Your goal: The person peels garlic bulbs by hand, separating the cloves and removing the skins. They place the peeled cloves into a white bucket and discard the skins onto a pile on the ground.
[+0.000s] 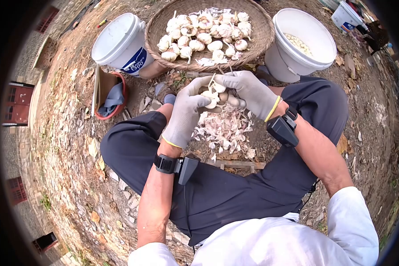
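Both my hands wear grey gloves with yellow cuffs and meet just in front of the wicker basket's [265,33] near rim. Between them is a garlic bulb [213,91], pale and partly split into cloves. My left hand [188,104] is closed around its left side, with the thumb against the lower cloves. My right hand [248,91] grips it from the right, its fingertips partly hidden behind the bulb. Below the hands lies a heap of garlic skins [226,133]. Several whole garlic bulbs [204,37] fill the basket.
A lidded white bucket [115,42] stands left of the basket. To the right, an open white bucket [279,62] holds peeled cloves [299,44]. A red basin [122,95] with a blue-grey cloth [113,99] sits at left. Another bucket [346,17] stands far right.
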A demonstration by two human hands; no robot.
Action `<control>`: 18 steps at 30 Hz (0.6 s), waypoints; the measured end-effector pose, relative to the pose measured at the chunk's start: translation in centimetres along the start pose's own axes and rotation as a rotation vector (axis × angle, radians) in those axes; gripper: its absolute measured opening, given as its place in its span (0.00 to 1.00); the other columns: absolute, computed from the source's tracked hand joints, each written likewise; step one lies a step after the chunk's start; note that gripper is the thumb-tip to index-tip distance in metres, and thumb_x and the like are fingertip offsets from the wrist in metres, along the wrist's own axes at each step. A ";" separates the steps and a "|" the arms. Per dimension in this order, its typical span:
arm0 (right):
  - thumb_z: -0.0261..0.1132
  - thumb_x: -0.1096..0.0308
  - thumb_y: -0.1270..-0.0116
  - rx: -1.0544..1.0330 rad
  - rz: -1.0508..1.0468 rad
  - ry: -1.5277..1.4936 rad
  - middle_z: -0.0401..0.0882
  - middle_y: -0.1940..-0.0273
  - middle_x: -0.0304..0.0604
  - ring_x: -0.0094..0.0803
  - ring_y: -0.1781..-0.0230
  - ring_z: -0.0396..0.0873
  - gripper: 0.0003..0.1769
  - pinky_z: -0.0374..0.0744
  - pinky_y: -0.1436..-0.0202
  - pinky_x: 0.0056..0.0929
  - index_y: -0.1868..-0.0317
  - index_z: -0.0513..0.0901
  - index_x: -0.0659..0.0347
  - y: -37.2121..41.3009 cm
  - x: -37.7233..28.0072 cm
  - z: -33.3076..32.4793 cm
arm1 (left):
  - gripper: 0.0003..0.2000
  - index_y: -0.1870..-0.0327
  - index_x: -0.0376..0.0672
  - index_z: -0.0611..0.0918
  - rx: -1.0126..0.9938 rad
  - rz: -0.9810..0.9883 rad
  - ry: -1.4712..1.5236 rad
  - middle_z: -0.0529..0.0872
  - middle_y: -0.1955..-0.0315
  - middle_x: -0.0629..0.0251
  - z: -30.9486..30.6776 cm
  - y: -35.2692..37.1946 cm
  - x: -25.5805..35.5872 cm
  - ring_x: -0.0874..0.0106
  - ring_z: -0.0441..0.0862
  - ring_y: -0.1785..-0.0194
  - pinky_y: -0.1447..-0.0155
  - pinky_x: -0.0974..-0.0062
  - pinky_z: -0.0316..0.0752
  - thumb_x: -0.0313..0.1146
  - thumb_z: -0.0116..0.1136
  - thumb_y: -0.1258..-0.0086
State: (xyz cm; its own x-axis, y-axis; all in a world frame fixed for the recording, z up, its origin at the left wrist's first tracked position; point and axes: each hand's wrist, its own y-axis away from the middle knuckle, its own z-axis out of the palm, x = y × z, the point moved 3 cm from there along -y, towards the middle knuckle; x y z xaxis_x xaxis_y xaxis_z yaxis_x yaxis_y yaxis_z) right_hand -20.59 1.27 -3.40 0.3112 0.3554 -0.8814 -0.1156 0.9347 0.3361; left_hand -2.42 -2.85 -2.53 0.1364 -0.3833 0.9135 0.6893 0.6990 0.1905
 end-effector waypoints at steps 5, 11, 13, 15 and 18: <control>0.67 0.56 0.18 0.019 0.029 0.007 0.84 0.73 0.39 0.19 0.83 0.76 0.18 0.68 0.82 0.19 0.59 0.87 0.64 0.4 0.2 0.1 | 0.20 0.31 0.35 0.80 0.137 -0.097 -0.071 0.90 0.49 0.65 0.0 -0.1 0.3 0.77 0.89 0.52 0.51 0.78 0.86 0.31 0.62 0.21; 0.66 0.56 0.18 0.036 0.035 -0.038 0.85 0.73 0.38 0.20 0.84 0.78 0.18 0.66 0.83 0.18 0.59 0.86 0.63 0.4 0.7 0.2 | 0.18 0.37 0.36 0.84 0.218 0.062 -0.289 0.90 0.56 0.71 -0.4 -0.7 -0.5 0.85 0.83 0.60 0.56 0.86 0.78 0.33 0.69 0.23; 0.67 0.55 0.18 0.024 0.023 0.002 0.84 0.73 0.38 0.20 0.84 0.78 0.18 0.67 0.83 0.19 0.59 0.86 0.64 0.2 0.8 0.1 | 0.18 0.37 0.35 0.84 0.201 0.028 -0.269 0.90 0.57 0.71 -0.3 -0.5 -0.4 0.85 0.83 0.60 0.56 0.86 0.77 0.32 0.69 0.24; 0.67 0.55 0.18 0.009 0.035 0.022 0.84 0.73 0.38 0.20 0.84 0.78 0.19 0.67 0.83 0.19 0.59 0.86 0.64 0.2 0.9 0.0 | 0.17 0.38 0.35 0.85 0.186 -0.006 -0.249 0.90 0.58 0.71 0.0 -0.3 -0.2 0.85 0.83 0.60 0.57 0.86 0.77 0.32 0.69 0.24; 0.66 0.54 0.18 -0.034 0.052 0.033 0.84 0.74 0.38 0.19 0.84 0.77 0.20 0.67 0.83 0.19 0.59 0.87 0.64 0.1 1.2 0.1 | 0.15 0.41 0.35 0.85 0.180 -0.019 -0.156 0.91 0.58 0.70 0.2 -0.1 0.2 0.85 0.83 0.61 0.57 0.86 0.77 0.30 0.68 0.24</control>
State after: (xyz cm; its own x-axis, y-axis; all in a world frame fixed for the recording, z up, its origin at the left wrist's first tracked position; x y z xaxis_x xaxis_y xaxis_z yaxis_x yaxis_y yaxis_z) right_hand -20.10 1.75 -4.35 0.2724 0.4025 -0.8739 -0.1633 0.9144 0.3703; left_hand -2.60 -2.83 -2.28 0.0039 -0.3092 0.9510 0.5509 0.7943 0.2560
